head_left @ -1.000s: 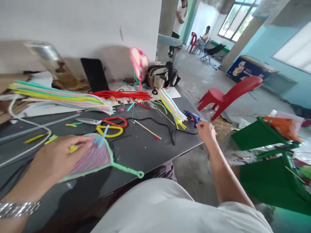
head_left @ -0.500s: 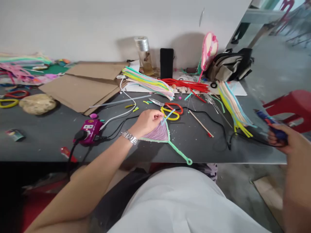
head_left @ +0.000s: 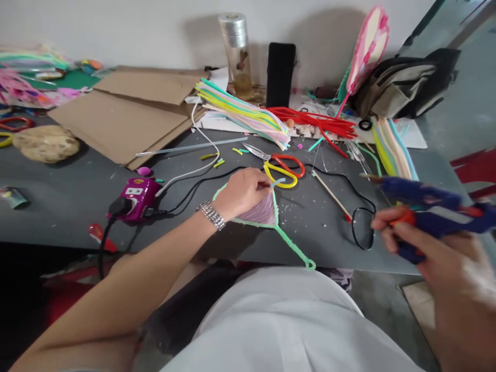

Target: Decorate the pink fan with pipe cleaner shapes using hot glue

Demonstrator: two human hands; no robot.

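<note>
since the pipe-cleaner fan (head_left: 260,213) lies flat on the desk (head_left: 321,243) under your left hand (head_left: 242,194), expect it to feel light and springy; take it by the green stem (head_left: 294,245), not the soft lilac fill (head_left: 261,212). your left grip presses down, any pinch hidden, while your right hand (head_left: 445,268) grips shut around the blue hot glue gun (head_left: 426,204).
</note>
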